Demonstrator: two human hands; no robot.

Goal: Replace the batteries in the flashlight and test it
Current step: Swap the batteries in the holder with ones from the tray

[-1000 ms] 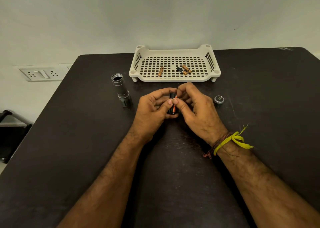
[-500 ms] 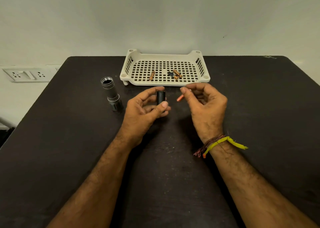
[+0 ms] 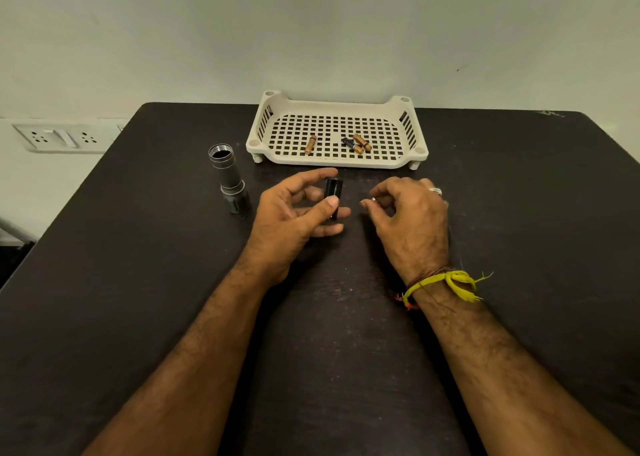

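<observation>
While the left hand [image 3: 294, 220] grips the black battery holder [image 3: 333, 194] between thumb and fingers, the right hand [image 3: 412, 220] curls beside it, pinching something too small to identify. Beyond the left hand stands the flashlight body [image 3: 230, 182]; a tray [image 3: 337, 159] holds batteries [image 3: 356, 144].

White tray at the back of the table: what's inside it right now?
The white tray holds three batteries: one copper-coloured battery lying alone on the left, and two batteries close together right of centre, one partly dark. Nothing covers the tray, so its perforated floor shows fully.
</observation>
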